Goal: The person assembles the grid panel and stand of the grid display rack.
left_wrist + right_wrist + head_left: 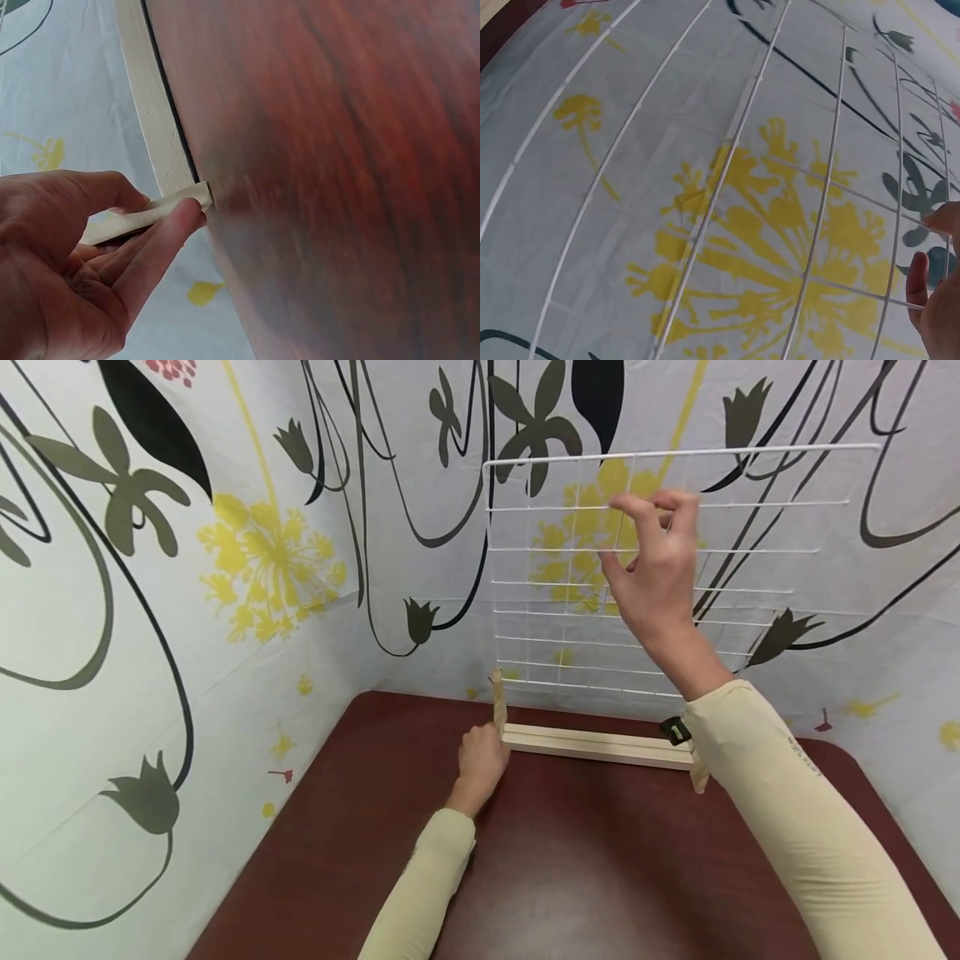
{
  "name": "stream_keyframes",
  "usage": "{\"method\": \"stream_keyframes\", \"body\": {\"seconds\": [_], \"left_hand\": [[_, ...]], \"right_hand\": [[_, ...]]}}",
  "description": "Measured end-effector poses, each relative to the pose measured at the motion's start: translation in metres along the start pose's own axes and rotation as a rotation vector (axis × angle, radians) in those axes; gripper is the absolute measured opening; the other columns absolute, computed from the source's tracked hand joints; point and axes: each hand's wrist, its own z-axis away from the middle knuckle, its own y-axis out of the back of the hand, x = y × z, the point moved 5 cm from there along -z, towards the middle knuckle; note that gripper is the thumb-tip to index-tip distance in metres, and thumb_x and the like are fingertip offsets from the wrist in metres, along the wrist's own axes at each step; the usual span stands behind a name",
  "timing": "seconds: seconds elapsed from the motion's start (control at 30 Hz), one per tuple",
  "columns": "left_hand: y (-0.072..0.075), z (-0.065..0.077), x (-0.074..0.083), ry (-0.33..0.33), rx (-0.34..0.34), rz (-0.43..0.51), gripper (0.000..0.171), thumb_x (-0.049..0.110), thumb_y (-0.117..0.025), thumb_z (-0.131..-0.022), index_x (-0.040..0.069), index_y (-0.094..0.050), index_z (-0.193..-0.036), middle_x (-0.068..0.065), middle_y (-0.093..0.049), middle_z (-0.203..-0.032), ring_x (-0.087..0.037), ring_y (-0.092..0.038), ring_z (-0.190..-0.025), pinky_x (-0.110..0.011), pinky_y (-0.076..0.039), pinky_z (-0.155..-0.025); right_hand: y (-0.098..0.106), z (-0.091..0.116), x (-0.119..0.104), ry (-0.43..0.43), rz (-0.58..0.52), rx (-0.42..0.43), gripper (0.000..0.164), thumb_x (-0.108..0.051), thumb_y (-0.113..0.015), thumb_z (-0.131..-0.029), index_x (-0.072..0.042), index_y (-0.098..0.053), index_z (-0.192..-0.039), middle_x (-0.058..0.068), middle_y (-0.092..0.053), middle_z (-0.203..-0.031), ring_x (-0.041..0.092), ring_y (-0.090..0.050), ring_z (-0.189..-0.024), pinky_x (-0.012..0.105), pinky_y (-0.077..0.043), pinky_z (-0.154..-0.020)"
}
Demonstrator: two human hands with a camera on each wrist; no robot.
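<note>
A white wire grid (570,550) stands tall at the back of the table, against the patterned wall cloth. My right hand (660,560) holds it by the wires, thumb and fingers bent at its middle rows; only fingertips of that hand (939,285) show in the right wrist view. Below the grid lies a pale wooden base bar (600,745) with an upright end piece (498,697) at its left. My left hand (482,756) pinches that end piece between thumb and fingers, as the left wrist view shows. The right end piece (699,772) is partly hidden by my sleeve.
The dark red-brown table (570,860) runs toward me, its back edge close to the wall cloth. Flower-patterned cloth (300,568) covers the walls at the left and back. A small black clip-like item (675,730) sits by my right cuff.
</note>
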Motion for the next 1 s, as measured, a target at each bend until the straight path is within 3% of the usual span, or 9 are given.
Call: {"method": "stream_keyframes", "body": {"seconds": [0.13, 0.23, 0.47, 0.7, 1.0], "left_hand": [[0.001, -0.001, 0.002, 0.008, 0.004, 0.001, 0.009, 0.008, -0.073, -0.090, 0.000, -0.071, -0.085, -0.014, -0.071, -0.072, -0.027, -0.070, -0.061, -0.035, -0.053, -0.048], [0.000, -0.001, 0.001, 0.009, 0.002, 0.002, 0.010, 0.008, -0.074, -0.090, 0.000, -0.070, -0.085, -0.014, -0.071, -0.071, -0.027, -0.070, -0.061, -0.035, -0.053, -0.048], [-0.001, 0.001, 0.000, 0.020, 0.001, 0.007, 0.013, 0.010, -0.075, -0.090, 0.001, -0.069, -0.084, -0.015, -0.071, -0.071, -0.028, -0.070, -0.061, -0.037, -0.054, -0.049], [0.004, -0.002, 0.000, 0.039, 0.018, 0.010, 0.013, 0.010, -0.075, -0.091, 0.000, -0.070, -0.084, -0.016, -0.071, -0.072, -0.031, -0.071, -0.064, -0.040, -0.055, -0.051], [0.000, 0.005, 0.004, 0.000, 0.004, -0.052, 0.012, 0.011, -0.071, -0.095, -0.001, -0.068, -0.093, -0.019, -0.073, -0.079, -0.034, -0.073, -0.068, -0.042, -0.057, -0.052]], "right_hand": [[-0.005, 0.004, 0.007, 0.021, 0.005, -0.052, 0.050, 0.000, -0.075, -0.090, -0.015, -0.061, -0.136, 0.030, -0.045, -0.128, 0.043, -0.055, -0.113, 0.043, -0.054, -0.079], [-0.007, 0.009, 0.011, 0.036, 0.019, -0.069, 0.050, -0.001, -0.076, -0.091, -0.014, -0.060, -0.136, 0.030, -0.045, -0.127, 0.045, -0.055, -0.112, 0.045, -0.056, -0.078], [-0.008, 0.011, 0.012, 0.044, 0.002, -0.063, 0.050, -0.002, -0.078, -0.090, -0.013, -0.060, -0.135, 0.030, -0.046, -0.127, 0.044, -0.052, -0.121, 0.053, -0.051, -0.101], [-0.010, 0.006, 0.011, 0.061, 0.005, -0.086, 0.050, -0.005, -0.078, -0.092, -0.014, -0.058, -0.137, 0.029, -0.045, -0.126, 0.044, -0.052, -0.120, 0.053, -0.051, -0.100], [-0.007, 0.018, 0.022, -0.030, -0.002, -0.083, 0.053, -0.005, -0.082, -0.090, -0.016, -0.060, -0.137, 0.025, -0.044, -0.125, 0.037, -0.061, -0.101, 0.049, -0.054, -0.089]]}}
